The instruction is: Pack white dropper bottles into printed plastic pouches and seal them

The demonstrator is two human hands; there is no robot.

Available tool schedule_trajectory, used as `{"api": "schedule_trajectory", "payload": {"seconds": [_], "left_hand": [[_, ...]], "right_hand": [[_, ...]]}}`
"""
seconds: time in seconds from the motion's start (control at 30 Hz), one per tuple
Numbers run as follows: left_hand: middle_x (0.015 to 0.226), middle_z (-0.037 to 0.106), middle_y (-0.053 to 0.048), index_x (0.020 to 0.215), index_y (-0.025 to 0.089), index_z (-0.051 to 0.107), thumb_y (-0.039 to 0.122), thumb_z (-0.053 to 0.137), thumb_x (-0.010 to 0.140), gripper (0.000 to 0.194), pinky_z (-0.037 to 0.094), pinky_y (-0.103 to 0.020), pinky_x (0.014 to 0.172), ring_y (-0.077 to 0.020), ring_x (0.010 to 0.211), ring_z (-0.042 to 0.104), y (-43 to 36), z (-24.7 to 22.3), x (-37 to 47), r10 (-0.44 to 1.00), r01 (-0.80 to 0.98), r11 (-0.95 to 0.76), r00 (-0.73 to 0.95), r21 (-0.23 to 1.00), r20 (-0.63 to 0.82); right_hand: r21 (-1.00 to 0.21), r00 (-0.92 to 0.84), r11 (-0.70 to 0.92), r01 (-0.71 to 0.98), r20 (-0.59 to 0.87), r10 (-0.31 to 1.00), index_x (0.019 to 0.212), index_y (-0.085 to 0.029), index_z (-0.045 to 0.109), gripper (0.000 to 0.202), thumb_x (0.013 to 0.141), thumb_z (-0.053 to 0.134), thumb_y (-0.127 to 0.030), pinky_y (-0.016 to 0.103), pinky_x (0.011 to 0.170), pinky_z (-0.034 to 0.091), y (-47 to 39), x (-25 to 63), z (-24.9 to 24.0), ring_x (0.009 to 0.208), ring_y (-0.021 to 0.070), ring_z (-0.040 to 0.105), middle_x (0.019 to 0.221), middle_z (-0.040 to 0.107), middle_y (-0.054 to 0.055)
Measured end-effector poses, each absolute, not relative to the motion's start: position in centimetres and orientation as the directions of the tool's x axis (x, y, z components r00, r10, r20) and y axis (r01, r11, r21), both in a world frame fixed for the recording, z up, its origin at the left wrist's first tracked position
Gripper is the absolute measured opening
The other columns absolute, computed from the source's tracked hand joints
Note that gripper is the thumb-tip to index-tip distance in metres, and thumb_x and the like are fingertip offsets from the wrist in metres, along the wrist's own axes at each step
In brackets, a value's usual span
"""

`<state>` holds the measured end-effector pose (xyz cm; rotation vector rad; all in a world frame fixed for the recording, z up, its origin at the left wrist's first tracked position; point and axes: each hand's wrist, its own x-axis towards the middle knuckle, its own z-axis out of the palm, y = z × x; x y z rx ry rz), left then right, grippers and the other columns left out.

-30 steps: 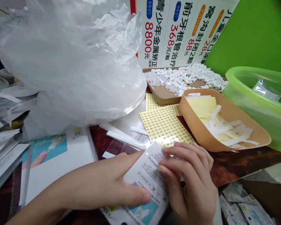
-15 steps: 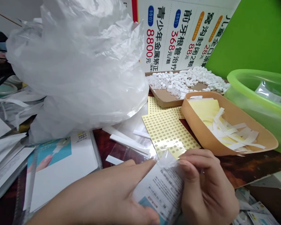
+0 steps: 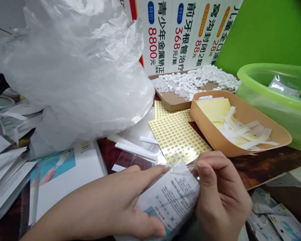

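Note:
A clear plastic packet (image 3: 169, 197) with a white and blue printed card inside is tilted between my hands at the bottom centre. My left hand (image 3: 122, 199) grips its left side, thumb over the lower front and index finger along the upper edge. My right hand (image 3: 223, 194) is closed in a pinch at the packet's upper right, where a thin clear film runs from the packet top to the fingertips. Yellow sheets of small round stickers (image 3: 179, 139) lie just beyond the packet. White strips (image 3: 136, 151) rest on clear plastic to their left.
A big translucent bag (image 3: 82, 77) bulges at the left, behind carded packets (image 3: 70, 180). An orange bin (image 3: 213, 134) holds paper strips. Behind it are a cardboard tray (image 3: 175, 105) of small white pieces and a green basin (image 3: 268, 110). More packets (image 3: 286, 221) lie in a box lower right.
My right hand has moved slightly up and right from the packet's top, with clear film now stretched between. The whole view has shifted a little, so background things sit further left and higher.

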<state>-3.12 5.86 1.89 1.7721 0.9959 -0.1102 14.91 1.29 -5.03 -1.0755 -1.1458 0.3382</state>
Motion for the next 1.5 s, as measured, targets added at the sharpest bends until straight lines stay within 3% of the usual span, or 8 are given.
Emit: {"api": "schedule_trajectory", "payload": {"seconds": [0.3, 0.5, 0.63, 0.77, 0.87, 1.03, 1.27, 1.5], "left_hand": [[0.103, 0.076, 0.0, 0.13, 0.031, 0.058, 0.031, 0.079, 0.071, 0.062, 0.056, -0.027, 0.072, -0.0248, 0.091, 0.07, 6.1, 1.9, -4.3, 0.529, 0.53, 0.129, 0.678, 0.838, -0.511], [0.114, 0.073, 0.001, 0.133, 0.033, 0.052, 0.023, 0.072, 0.083, 0.055, 0.055, -0.029, 0.086, -0.0219, 0.106, 0.067, 5.7, 0.6, -3.6, 0.662, 0.311, 0.316, 0.605, 0.897, -0.443], [0.116, 0.07, 0.0, 0.129, 0.032, 0.052, 0.026, 0.075, 0.081, 0.054, 0.054, -0.031, 0.089, -0.0206, 0.106, 0.066, 4.9, -0.1, -2.6, 0.702, 0.214, 0.321, 0.601, 0.923, -0.383], [0.115, 0.069, -0.001, 0.126, 0.03, 0.053, 0.034, 0.082, 0.074, 0.06, 0.055, -0.032, 0.084, -0.0229, 0.104, 0.066, 4.4, -0.1, -2.3, 0.593, 0.111, 0.461, 0.699, 0.88, -0.399], [0.121, 0.067, 0.0, 0.129, 0.034, 0.051, 0.04, 0.07, 0.085, 0.049, 0.054, -0.031, 0.087, -0.0205, 0.106, 0.065, 4.3, -0.1, -2.5, 0.655, -0.08, 0.528, 0.672, 0.845, -0.345], [0.094, 0.073, 0.002, 0.103, 0.027, 0.067, 0.026, 0.058, 0.094, 0.012, 0.052, -0.019, 0.072, -0.0124, 0.084, 0.067, 4.6, -0.1, -2.4, 0.764, -0.112, 0.466, 0.551, 0.877, -0.336], [0.081, 0.066, 0.004, 0.089, 0.024, 0.058, 0.033, 0.065, 0.088, 0.011, 0.048, -0.02, 0.064, -0.0113, 0.072, 0.061, 5.2, 1.3, -2.3, 0.784, -0.157, 0.5, 0.499, 0.852, -0.368], [0.069, 0.069, 0.005, 0.092, 0.026, 0.056, 0.032, 0.064, 0.09, 0.01, 0.048, -0.018, 0.059, -0.0097, 0.064, 0.062, 5.0, 0.9, -2.4, 0.893, -0.173, 0.34, 0.369, 0.925, -0.259]], "right_hand": [[-0.923, 0.449, 0.322, -0.21, 0.201, 0.87, 0.076, -0.02, 0.058, 0.02, 0.091, 0.062, -0.032, 0.02, 0.045, 0.037, 2.3, 15.8, -5.6, 0.049, 0.0067, 0.042, 0.07, 0.052, -0.003], [-0.857, 0.391, 0.329, -0.396, 0.166, 0.905, 0.109, -0.025, 0.063, 0.058, 0.073, 0.065, -0.071, 0.033, 0.067, 0.057, 3.4, 16.6, -6.0, 0.079, 0.0185, 0.063, 0.103, 0.061, 0.007], [-0.884, 0.088, 0.148, -0.443, 0.121, 0.989, 0.12, -0.029, 0.058, 0.062, 0.069, 0.077, -0.058, 0.032, 0.06, 0.058, 2.7, 16.9, -6.1, 0.076, 0.0196, 0.065, 0.1, 0.06, 0.004], [-0.862, -0.193, -0.112, -0.494, -0.017, 0.981, 0.108, -0.026, 0.064, 0.027, 0.083, 0.07, -0.037, 0.026, 0.059, 0.055, 1.7, 17.3, -5.7, 0.07, 0.0159, 0.065, 0.087, 0.065, 0.002], [-0.87, -0.25, -0.118, -0.478, 0.006, 0.968, 0.11, -0.026, 0.064, 0.028, 0.084, 0.071, -0.034, 0.026, 0.065, 0.055, 1.4, 17.6, -5.4, 0.08, 0.0172, 0.066, 0.094, 0.066, 0.003], [-0.88, -0.224, -0.155, -0.448, -0.057, 0.973, 0.107, -0.026, 0.071, 0.035, 0.078, 0.077, -0.043, 0.02, 0.07, 0.053, 1.8, 17.4, -4.8, 0.089, 0.0153, 0.063, 0.104, 0.064, 0.003], [-0.715, -0.359, -0.452, -0.534, -0.293, 0.886, 0.102, -0.025, 0.07, 0.033, 0.072, 0.082, -0.028, 0.021, 0.059, 0.051, 3.3, 17.0, -2.4, 0.063, 0.0115, 0.065, 0.076, 0.07, 0.001], [-0.799, -0.27, -0.319, -0.509, -0.204, 0.941, 0.086, -0.021, 0.07, 0.019, 0.074, 0.081, -0.031, 0.014, 0.052, 0.045, 4.3, 16.6, -0.5, 0.058, 0.0067, 0.059, 0.069, 0.063, -0.003]]}}
